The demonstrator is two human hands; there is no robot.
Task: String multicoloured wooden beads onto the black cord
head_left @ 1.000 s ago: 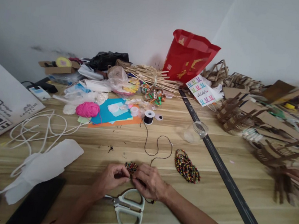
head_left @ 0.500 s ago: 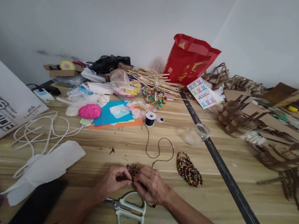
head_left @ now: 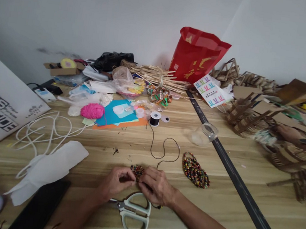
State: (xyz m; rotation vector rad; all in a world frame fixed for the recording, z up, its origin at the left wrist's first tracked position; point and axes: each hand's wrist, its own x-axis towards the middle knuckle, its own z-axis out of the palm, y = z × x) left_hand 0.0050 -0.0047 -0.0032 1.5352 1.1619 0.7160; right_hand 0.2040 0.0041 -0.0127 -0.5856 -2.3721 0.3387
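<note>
My left hand [head_left: 115, 182] and my right hand [head_left: 156, 186] meet low on the wooden table [head_left: 213, 211], fingers pinched together on a small cluster of multicoloured beads [head_left: 136, 171] between them. A thin black cord [head_left: 162, 151] runs from the hands up to a black thread spool [head_left: 155, 118]. To the right of my right hand lies a flat oval beaded piece [head_left: 195, 170]. Pale green scissors [head_left: 133, 213] rest just below both hands.
White sheets [head_left: 48, 170] and white cord [head_left: 42, 130] lie left. A pink yarn ball [head_left: 92, 110], blue paper [head_left: 114, 115], a clear jar [head_left: 205, 134], a red bag [head_left: 197, 57] and stick bundles sit behind. Cardboard models and another person's arm [head_left: 295, 136] are at right.
Both hands stay pinched on the bead cluster with only slight finger motion. The view shifted a little. Another person's arm has come into sight at the right.
</note>
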